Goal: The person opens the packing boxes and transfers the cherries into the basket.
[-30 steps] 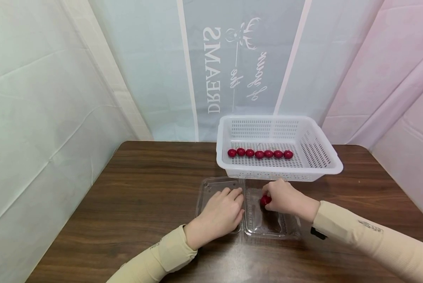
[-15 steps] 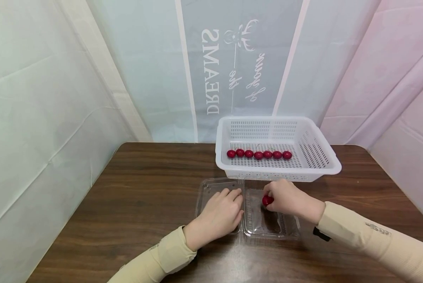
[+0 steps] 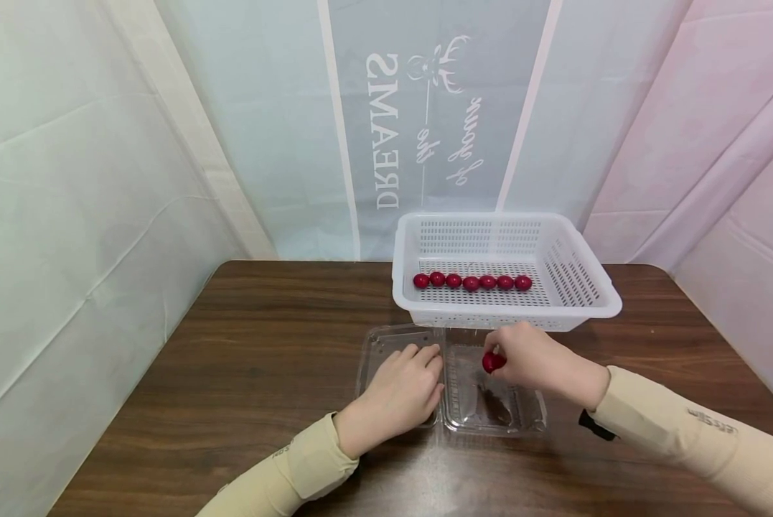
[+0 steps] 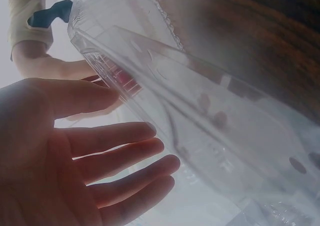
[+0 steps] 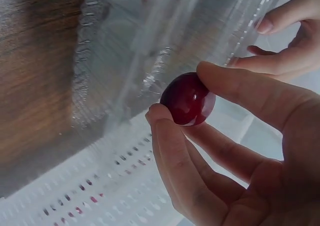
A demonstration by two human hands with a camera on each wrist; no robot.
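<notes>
My right hand (image 3: 533, 357) pinches a glossy dark red cherry (image 5: 188, 99) between thumb and fingertips. It holds the cherry over the right half of an unfolded clear plastic clamshell box (image 3: 483, 420). Whether the cherry touches the box bottom, I cannot tell. Across the box's left half (image 3: 378, 345) and near the fold lies my left hand (image 3: 395, 391), its fingers loosely extended and nothing gripped. The left wrist view shows its spread fingers (image 4: 120, 161) beside the clear plastic wall. Behind the box, a white slotted basket (image 3: 515, 311) holds a row of several red cherries (image 3: 471, 283).
The box and basket stand on a dark wood-grain table (image 3: 283, 337). The basket's front rim rises just behind the box and my right hand. Pale curtains (image 3: 296, 143) hang at the table's back and sides.
My right hand has shifted slightly to the right with the cherry still pinched. The left hand keeps its place on the box. The row in the basket looks the same.
</notes>
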